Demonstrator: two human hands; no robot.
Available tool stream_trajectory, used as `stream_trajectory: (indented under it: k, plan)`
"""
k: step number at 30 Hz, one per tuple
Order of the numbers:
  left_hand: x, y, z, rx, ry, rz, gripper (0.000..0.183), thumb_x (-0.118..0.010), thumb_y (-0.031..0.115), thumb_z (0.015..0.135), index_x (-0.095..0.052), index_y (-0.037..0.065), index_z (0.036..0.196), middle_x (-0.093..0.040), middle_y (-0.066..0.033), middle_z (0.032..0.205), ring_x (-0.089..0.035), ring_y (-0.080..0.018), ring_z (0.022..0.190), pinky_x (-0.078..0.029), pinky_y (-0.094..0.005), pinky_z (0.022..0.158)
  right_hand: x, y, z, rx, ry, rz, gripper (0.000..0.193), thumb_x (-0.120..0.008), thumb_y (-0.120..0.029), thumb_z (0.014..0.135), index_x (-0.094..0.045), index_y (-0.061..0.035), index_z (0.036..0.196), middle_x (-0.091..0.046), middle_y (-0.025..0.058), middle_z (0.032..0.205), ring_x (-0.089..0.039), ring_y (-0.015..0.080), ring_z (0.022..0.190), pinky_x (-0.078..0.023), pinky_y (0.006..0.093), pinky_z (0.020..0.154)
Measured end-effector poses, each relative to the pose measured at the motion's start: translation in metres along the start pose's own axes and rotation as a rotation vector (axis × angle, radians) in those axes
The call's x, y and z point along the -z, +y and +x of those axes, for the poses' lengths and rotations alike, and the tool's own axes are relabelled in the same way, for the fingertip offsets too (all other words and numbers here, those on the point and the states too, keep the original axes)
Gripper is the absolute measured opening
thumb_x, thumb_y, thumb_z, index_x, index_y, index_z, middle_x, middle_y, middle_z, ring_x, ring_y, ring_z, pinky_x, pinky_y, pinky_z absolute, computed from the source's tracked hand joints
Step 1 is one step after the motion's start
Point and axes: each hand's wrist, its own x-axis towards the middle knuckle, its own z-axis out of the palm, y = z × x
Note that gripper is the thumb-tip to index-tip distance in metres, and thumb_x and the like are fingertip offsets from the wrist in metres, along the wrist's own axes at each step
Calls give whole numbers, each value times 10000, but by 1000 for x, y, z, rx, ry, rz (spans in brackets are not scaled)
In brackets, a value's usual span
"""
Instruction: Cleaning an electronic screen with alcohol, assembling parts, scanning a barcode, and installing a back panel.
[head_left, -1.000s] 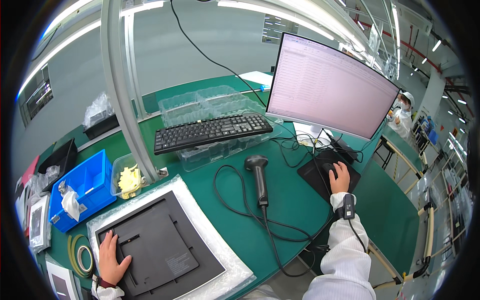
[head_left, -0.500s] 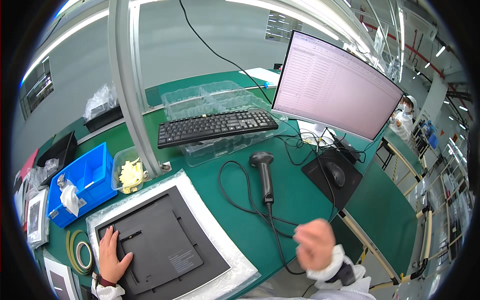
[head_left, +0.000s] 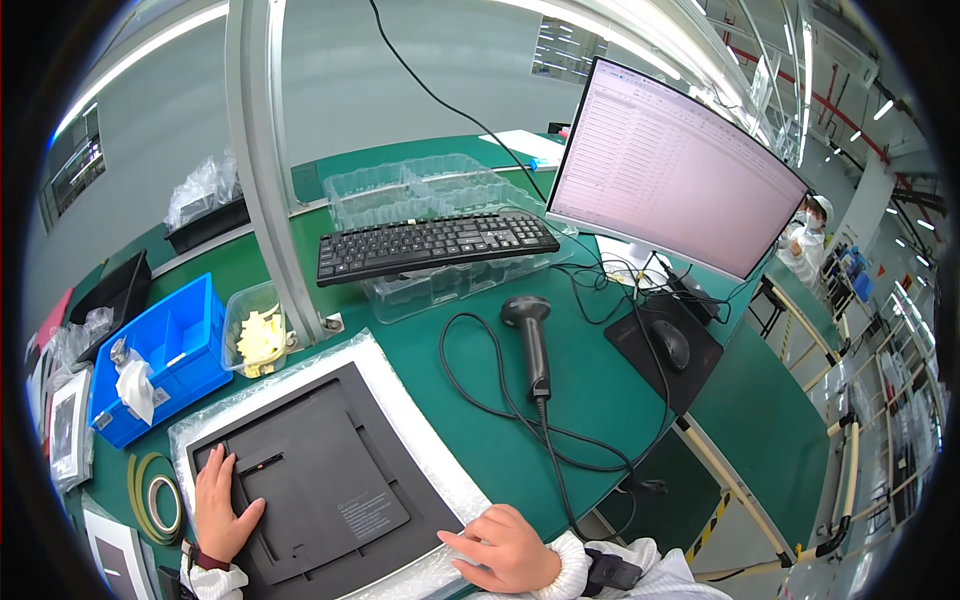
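The right hand (head_left: 510, 552), loosely bent and gripping nothing visible, is by the right edge of a black panel (head_left: 330, 475); the left hand (head_left: 222, 510), spread flat, rests on its left side; the panel lies on a white sheet (head_left: 422, 430); beyond are a scanner (head_left: 535, 355), mouse (head_left: 670, 345), keyboard (head_left: 435, 247) and screen (head_left: 680, 165).

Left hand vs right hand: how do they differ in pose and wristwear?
- Left hand rests on the left part of the dark panel; right hand is at its lower right edge, contact unclear.
- Left fingers point away from the person; right fingers point leftward.
- Left wrist has a narrow dark red band; right wrist has a bulkier black one.
Shared: both bare, with white sleeves.
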Motion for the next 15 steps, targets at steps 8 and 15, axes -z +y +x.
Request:
stream_trajectory:
  k: [8, 15]
  plan:
    - [2, 4, 3, 16, -16, -14, 684, -668, 214, 638, -418, -18, 1230, -320, -184, 1372, -288, -345, 1272, -199, -436, 1053, -12, 7, 0, -24, -54, 27, 328, -631, -149, 749, -594, 2, 1038, -469, 56, 770, -437, 201, 681, -371, 317, 652]
    - [0, 3, 0, -21, 19, 23, 682, -641, 150, 610, -417, -4, 1236, -324, -179, 1371, -319, -365, 1236, -249, -412, 1026, -13, 7, -2, -56, -70, 46, 326, -630, -154, 756, -591, 6, 1037, -459, 58, 761, -435, 206, 683, -375, 319, 655]
